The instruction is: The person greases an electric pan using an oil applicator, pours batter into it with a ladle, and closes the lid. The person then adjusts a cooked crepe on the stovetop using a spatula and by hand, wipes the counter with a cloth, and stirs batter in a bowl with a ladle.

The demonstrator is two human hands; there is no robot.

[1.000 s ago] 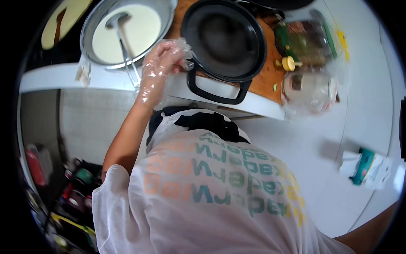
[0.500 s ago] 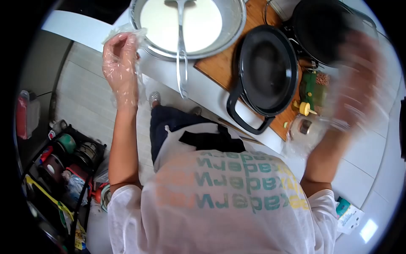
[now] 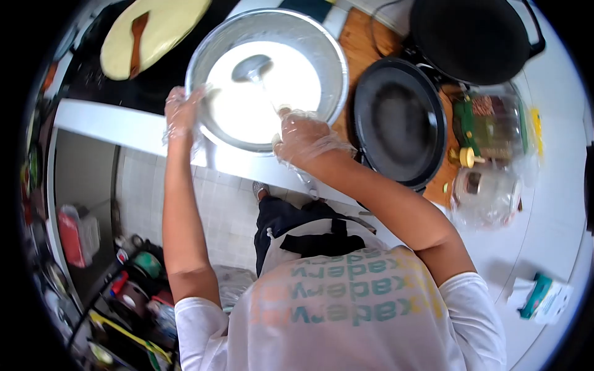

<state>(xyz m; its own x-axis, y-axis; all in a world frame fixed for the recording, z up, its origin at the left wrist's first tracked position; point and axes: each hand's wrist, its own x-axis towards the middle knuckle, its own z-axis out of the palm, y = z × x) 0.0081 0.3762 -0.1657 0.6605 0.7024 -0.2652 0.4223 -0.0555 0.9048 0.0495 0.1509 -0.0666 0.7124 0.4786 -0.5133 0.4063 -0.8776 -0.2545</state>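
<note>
A large metal bowl (image 3: 334, 74) of white liquid (image 3: 238, 114) stands at the counter's edge. My right hand (image 3: 306, 139), in a clear plastic glove, is closed round the handle of a ladle (image 3: 252, 67), whose head lies in the liquid. My left hand (image 3: 180, 114), also gloved, is at the bowl's left rim, its fingers pinched on that rim. Right of the bowl, a black oval pan (image 3: 399, 123) rests on a wooden board (image 3: 357, 46).
A second black pan (image 3: 473, 37) sits at the back right. Jars (image 3: 492, 127) and a bagged jar (image 3: 486, 195) stand right. A yellow round sheet (image 3: 161, 37) bears a wooden spatula (image 3: 137, 46). A tissue pack (image 3: 541, 297) lies at lower right.
My right hand has come from the right side, across the black pan, and taken the ladle's handle. My left hand has reached the bowl's rim. The view has shifted.
</note>
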